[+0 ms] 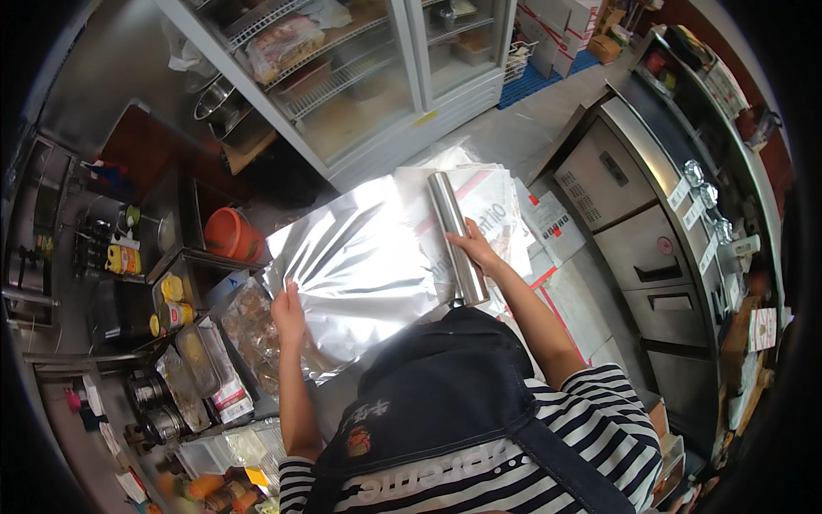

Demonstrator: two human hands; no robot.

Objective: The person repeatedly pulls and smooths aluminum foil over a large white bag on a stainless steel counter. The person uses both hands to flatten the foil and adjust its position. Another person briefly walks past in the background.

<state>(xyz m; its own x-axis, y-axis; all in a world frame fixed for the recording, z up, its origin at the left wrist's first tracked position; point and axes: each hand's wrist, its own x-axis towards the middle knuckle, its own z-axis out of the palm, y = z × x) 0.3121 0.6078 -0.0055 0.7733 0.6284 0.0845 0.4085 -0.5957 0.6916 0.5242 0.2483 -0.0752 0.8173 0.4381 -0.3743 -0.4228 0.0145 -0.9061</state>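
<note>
A wide sheet of aluminium foil [366, 257] stretches in front of my body, creased in rays that fan out from its left edge. My left hand [288, 315] pinches that edge between thumb and fingers. On the other side my right hand [476, 249] is wrapped around a roll of foil [449, 225], thumb across its front. Below the roll, flattened printed cardboard [504, 199] covers part of the floor. Beside my left hand, clear plastic wrapping lies over brown contents [253, 321] that I cannot identify.
A glass-door refrigerator [379, 148] stands ahead. To the left are an orange bucket [232, 234], a yellow-labelled can [172, 319] and a clear container [198, 360]. A steel counter with cabinet doors [655, 250] runs along the right, with foil-topped items [708, 193] on it.
</note>
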